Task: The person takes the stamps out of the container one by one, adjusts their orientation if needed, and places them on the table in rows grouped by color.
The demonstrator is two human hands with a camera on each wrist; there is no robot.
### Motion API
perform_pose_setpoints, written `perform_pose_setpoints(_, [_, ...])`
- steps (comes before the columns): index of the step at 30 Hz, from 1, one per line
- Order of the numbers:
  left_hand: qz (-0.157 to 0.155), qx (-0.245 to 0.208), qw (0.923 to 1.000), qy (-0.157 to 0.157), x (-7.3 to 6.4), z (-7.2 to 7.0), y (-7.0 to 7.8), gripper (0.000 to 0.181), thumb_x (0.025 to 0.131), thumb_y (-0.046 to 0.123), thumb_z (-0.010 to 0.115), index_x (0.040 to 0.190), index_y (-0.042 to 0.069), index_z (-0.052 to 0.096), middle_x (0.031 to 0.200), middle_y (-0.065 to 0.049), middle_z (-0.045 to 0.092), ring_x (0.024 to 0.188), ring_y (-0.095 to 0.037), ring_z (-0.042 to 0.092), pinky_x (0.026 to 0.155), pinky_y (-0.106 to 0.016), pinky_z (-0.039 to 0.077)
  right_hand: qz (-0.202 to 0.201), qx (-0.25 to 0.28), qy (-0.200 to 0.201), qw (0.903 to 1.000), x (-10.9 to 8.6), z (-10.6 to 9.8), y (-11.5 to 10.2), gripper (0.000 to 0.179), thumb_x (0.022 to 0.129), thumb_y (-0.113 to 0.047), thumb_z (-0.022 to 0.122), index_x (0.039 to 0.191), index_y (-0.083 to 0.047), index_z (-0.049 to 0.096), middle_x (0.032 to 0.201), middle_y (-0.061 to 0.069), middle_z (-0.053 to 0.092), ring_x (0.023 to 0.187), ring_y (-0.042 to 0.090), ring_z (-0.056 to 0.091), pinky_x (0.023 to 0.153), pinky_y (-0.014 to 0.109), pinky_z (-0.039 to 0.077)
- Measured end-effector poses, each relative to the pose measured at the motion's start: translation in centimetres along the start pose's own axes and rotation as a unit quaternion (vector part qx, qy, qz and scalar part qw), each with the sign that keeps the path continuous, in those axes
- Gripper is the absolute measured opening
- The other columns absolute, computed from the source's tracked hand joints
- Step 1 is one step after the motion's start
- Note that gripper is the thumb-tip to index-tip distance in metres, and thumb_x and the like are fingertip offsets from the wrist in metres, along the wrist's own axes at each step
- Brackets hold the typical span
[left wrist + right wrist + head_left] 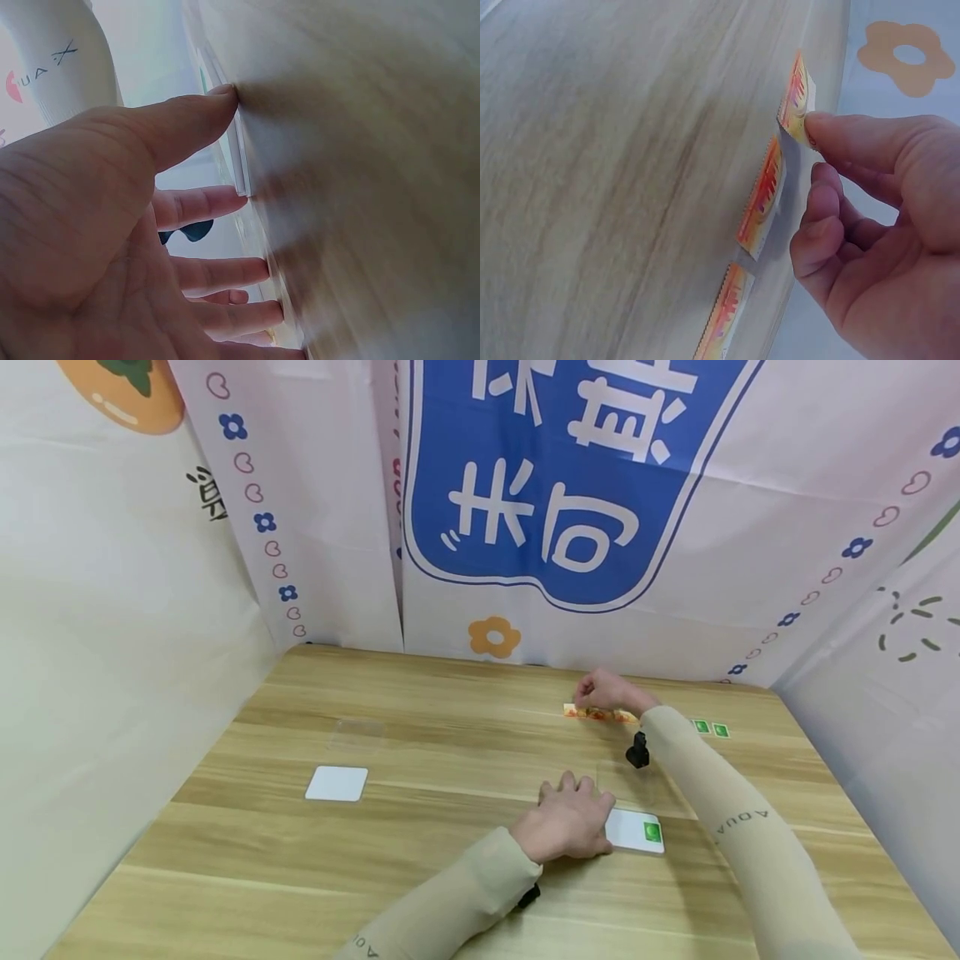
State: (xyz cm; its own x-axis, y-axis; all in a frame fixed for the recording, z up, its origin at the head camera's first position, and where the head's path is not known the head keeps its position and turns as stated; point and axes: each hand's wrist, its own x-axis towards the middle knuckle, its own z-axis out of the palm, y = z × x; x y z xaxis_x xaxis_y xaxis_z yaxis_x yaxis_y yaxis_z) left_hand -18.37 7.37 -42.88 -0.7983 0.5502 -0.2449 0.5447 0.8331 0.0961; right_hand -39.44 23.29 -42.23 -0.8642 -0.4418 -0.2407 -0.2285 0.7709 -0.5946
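Observation:
At the back of the table, small orange-and-yellow sachets (761, 196) with serrated edges lie in a row. My right hand (603, 690) pinches the end sachet (796, 101) between thumb and forefinger, its edge tilted up in the right wrist view. My left hand (573, 817) rests spread, fingertips on the wood. Its thumb and forefinger (201, 206) touch the edge of a thick white card (628, 828). A small green square packet (652, 832) lies at that card's right end.
Two green packets (711, 727) lie at the back right, partly beside the right sleeve. Toward the left are another white card (337, 783) and a clear plastic piece (357, 734). Printed curtains (450, 610) close off the table's back and sides.

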Motion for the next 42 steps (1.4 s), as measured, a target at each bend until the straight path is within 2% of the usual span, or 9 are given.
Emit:
perform_pose_setpoints(14, [0.005,0.001,1.0,-0.002,0.2,0.0,0.1,0.053,0.086,0.06,0.065,0.132,0.037,0.051,0.132,0.001,0.05,0.125,-0.027,0.043,0.097,-0.055,0.043,0.02,-0.044,0.015,0.9987,0.1,0.3,0.0,0.008,0.091,-0.01,0.065,0.094,-0.003,0.068,0.08,0.008,0.065,0.061,0.013,0.05,0.055,0.025,0.041])
perform_pose_setpoints(22, [0.005,-0.003,1.0,-0.001,0.0,-0.1,0.0,0.052,0.086,0.059,0.065,0.13,0.036,0.052,0.131,0.0,0.051,0.124,-0.028,0.044,0.097,-0.056,0.043,0.003,-0.055,0.019,0.9983,0.2,0.4,-0.2,0.007,0.092,-0.01,0.064,0.092,-0.003,0.066,0.077,0.006,0.061,0.06,0.012,0.048,0.057,0.025,0.04])
perform_pose_setpoints(32, [0.011,-0.002,0.9999,0.001,0.2,0.0,0.1,0.052,0.087,0.058,0.065,0.132,0.035,0.052,0.132,0.0,0.05,0.126,-0.028,0.043,0.097,-0.056,0.043,-0.011,-0.06,0.029,0.9977,-1.0,-0.2,0.4,0.009,0.092,-0.01,0.063,0.094,-0.002,0.066,0.081,0.009,0.065,0.061,0.013,0.049,0.059,0.028,0.043])
perform_pose_setpoints(42, [-0.001,-0.005,1.0,-0.007,0.3,-0.1,0.0,0.051,0.087,0.059,0.064,0.13,0.035,0.053,0.132,0.0,0.05,0.125,-0.028,0.043,0.097,-0.056,0.043,-0.016,-0.04,0.029,0.9986,-2.2,-0.5,0.6,0.017,0.096,-0.018,0.061,0.096,-0.002,0.066,0.081,0.012,0.065,0.067,0.026,0.058,0.06,0.033,0.048])
